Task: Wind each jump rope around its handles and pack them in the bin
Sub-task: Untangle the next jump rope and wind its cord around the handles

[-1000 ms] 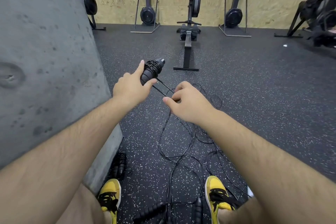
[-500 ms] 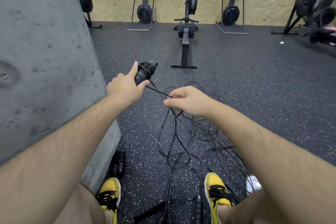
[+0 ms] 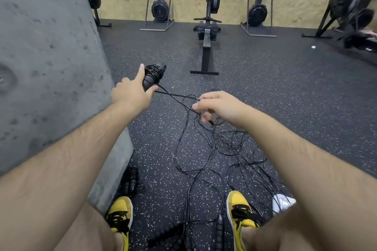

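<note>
My left hand (image 3: 130, 92) holds the black jump rope handles (image 3: 152, 76). My fingers and thumb curl around the lower part, and my first finger sticks up along the side. The handles are partly wrapped in thin shiny black cord (image 3: 154, 69). Their long way points up and away from me, tipped a little to the right.

My right hand (image 3: 220, 106) is lower and to the right of the handles, a bit closer to my body. Its fingers pinch the thin black rope cord (image 3: 177, 96). From the handles two strands run down and to the right, cross each other, and reach my right fingers. They look pulled fairly straight.

Past my right hand the loose black cord (image 3: 204, 159) drops to the speckled dark rubber floor (image 3: 285, 91) and lies in messy loops between my yellow and black shoes (image 3: 240, 212). More black handles (image 3: 163, 234) lie on the floor near my feet, so I think other ropes wait there too.

I think the next wrap needs my right hand to carry the cord up and around the top of the handles. The left hand is the near one and just holds them steady. The loops on the floor might snag as I pull.

A wound black rope bundle (image 3: 130, 179) lies by the grey concrete block (image 3: 51, 67). I cannot see a bin.
</note>
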Demonstrator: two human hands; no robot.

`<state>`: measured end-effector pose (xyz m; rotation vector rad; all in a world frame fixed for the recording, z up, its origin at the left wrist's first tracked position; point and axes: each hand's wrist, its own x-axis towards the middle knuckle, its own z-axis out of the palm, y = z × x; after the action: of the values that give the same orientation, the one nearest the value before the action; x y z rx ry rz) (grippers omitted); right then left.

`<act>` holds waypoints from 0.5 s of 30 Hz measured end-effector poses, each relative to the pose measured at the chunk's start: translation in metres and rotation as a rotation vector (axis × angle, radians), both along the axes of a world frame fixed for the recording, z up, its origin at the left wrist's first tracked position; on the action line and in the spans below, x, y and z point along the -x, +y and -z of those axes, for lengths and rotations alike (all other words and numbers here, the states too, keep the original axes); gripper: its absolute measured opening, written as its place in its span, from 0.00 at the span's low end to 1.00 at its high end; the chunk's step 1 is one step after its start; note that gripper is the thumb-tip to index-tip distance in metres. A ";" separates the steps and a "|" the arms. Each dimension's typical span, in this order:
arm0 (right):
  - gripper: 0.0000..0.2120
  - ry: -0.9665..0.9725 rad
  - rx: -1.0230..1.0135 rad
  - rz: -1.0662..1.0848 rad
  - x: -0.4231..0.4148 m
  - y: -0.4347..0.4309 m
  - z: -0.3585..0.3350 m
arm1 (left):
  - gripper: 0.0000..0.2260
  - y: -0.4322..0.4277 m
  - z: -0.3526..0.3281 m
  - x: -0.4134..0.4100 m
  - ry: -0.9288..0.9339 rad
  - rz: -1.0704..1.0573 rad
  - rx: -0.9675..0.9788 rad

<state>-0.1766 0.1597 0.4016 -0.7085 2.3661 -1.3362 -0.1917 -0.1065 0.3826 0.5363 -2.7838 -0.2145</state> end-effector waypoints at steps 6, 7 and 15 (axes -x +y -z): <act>0.16 0.023 -0.322 0.048 0.000 0.009 -0.007 | 0.36 -0.020 0.010 0.003 -0.029 -0.060 0.022; 0.16 0.020 -0.378 0.068 0.003 0.014 -0.007 | 0.36 -0.024 0.011 0.003 -0.035 -0.069 0.022; 0.19 0.078 -0.450 0.167 0.011 0.029 -0.005 | 0.36 -0.029 0.015 0.005 -0.043 -0.075 0.079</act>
<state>-0.1876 0.1886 0.4066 -0.4437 2.7017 -0.7908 -0.1967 -0.1355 0.3672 0.6319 -2.7939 -0.0770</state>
